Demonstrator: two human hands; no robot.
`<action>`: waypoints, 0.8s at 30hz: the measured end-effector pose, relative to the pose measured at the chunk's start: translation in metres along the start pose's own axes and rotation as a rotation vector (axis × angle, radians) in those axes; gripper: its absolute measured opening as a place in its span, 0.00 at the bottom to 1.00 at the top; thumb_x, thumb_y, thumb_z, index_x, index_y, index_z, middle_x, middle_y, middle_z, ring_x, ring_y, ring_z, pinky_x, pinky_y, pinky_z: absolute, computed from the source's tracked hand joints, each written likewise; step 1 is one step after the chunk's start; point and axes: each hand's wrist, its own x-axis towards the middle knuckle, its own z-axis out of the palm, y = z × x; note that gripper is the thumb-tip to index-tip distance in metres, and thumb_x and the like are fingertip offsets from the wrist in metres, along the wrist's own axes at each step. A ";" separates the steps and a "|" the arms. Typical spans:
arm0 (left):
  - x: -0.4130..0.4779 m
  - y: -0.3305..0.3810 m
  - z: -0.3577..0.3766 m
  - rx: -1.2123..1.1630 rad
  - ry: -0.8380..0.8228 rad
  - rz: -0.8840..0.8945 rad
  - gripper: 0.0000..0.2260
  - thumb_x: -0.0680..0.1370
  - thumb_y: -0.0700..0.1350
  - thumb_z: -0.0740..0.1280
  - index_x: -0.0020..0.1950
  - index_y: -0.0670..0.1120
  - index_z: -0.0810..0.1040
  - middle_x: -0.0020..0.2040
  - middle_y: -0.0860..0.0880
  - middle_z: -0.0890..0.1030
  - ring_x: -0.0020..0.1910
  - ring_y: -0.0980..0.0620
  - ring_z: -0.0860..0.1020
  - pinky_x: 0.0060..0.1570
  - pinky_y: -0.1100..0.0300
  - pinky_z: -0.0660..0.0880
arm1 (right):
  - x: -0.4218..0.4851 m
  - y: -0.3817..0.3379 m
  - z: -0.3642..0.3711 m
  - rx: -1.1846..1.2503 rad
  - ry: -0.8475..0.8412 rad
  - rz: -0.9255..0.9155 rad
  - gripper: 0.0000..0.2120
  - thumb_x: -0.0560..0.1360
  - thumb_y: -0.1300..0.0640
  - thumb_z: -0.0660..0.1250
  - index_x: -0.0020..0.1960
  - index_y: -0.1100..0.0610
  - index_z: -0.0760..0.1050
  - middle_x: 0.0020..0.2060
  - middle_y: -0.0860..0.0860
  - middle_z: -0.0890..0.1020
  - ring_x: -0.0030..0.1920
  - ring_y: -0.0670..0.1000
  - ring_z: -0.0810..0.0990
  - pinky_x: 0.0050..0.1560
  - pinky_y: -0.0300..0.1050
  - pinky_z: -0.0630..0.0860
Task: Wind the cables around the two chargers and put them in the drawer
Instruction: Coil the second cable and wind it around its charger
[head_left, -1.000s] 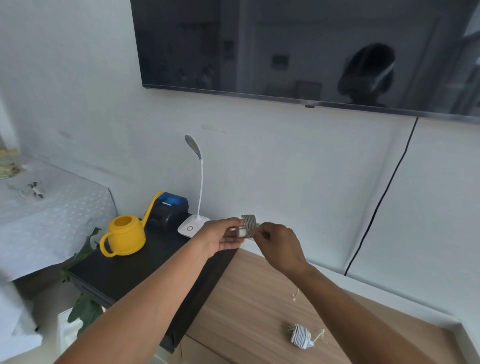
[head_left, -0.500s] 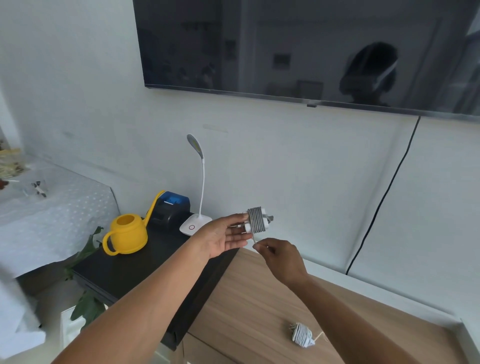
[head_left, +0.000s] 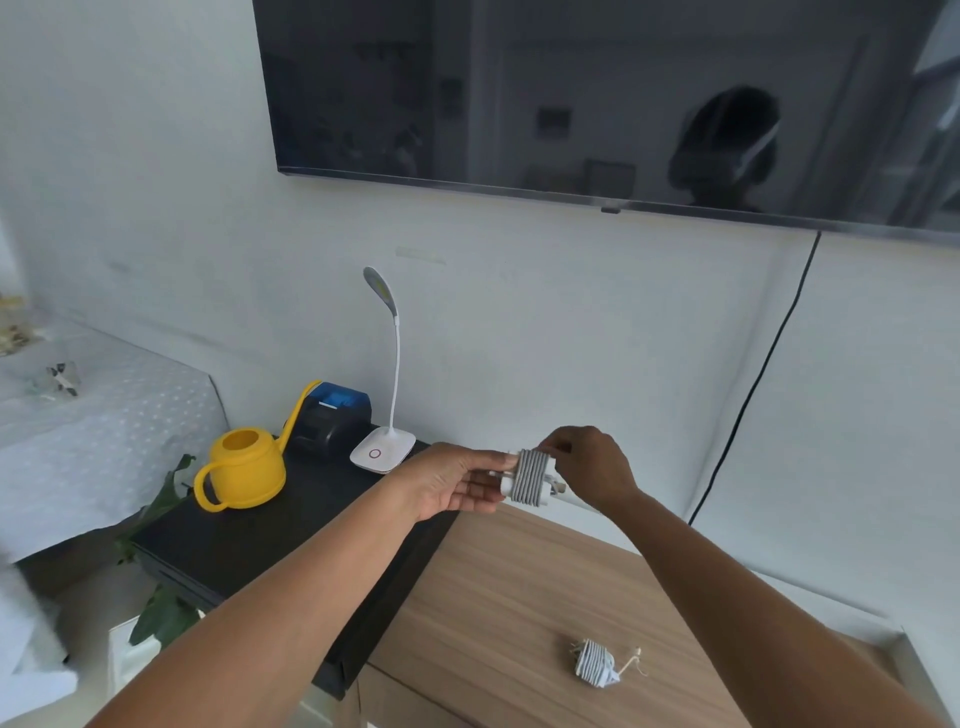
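A white charger (head_left: 530, 475) with grey cable wound tightly round its middle is held in the air above the wooden cabinet top (head_left: 498, 613). My left hand (head_left: 452, 483) grips its left end with fingers and thumb. My right hand (head_left: 589, 467) is at its right end, fingers curled over the top, pinching the cable's tail there. A second white charger (head_left: 595, 662), wrapped in its own cable with a short loose end, lies on the wood at the lower right. No drawer is in view.
A black shelf (head_left: 234, 545) to the left carries a yellow watering can (head_left: 244, 473), a black and blue box (head_left: 332, 421) and a white desk lamp (head_left: 387, 447). A TV (head_left: 597, 104) hangs on the wall with a black cord (head_left: 753, 384) running down. Plant leaves (head_left: 161, 613) sit below left.
My right hand rose from below the charger to its upper right end, carrying the cable's tail over. The left hand kept its hold, and the charger moved slightly lower and right.
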 end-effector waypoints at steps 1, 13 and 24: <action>0.000 -0.001 0.001 0.020 0.008 0.001 0.21 0.67 0.48 0.79 0.55 0.37 0.82 0.48 0.40 0.84 0.44 0.46 0.83 0.43 0.55 0.82 | 0.002 -0.002 -0.003 0.008 0.006 -0.009 0.06 0.74 0.51 0.68 0.40 0.47 0.82 0.36 0.42 0.82 0.42 0.47 0.80 0.39 0.41 0.72; 0.013 -0.011 0.000 -0.003 0.226 0.043 0.13 0.70 0.44 0.78 0.47 0.40 0.80 0.44 0.40 0.84 0.43 0.46 0.82 0.45 0.51 0.83 | -0.009 -0.039 -0.013 -0.092 0.034 -0.148 0.08 0.76 0.50 0.64 0.45 0.48 0.82 0.43 0.43 0.84 0.46 0.47 0.80 0.45 0.42 0.75; 0.018 -0.014 -0.017 -0.430 0.245 0.044 0.14 0.71 0.44 0.75 0.52 0.38 0.80 0.44 0.40 0.84 0.42 0.46 0.83 0.39 0.56 0.83 | -0.029 -0.026 0.015 0.228 -0.027 -0.095 0.14 0.77 0.51 0.65 0.33 0.46 0.76 0.26 0.44 0.75 0.28 0.43 0.71 0.36 0.40 0.70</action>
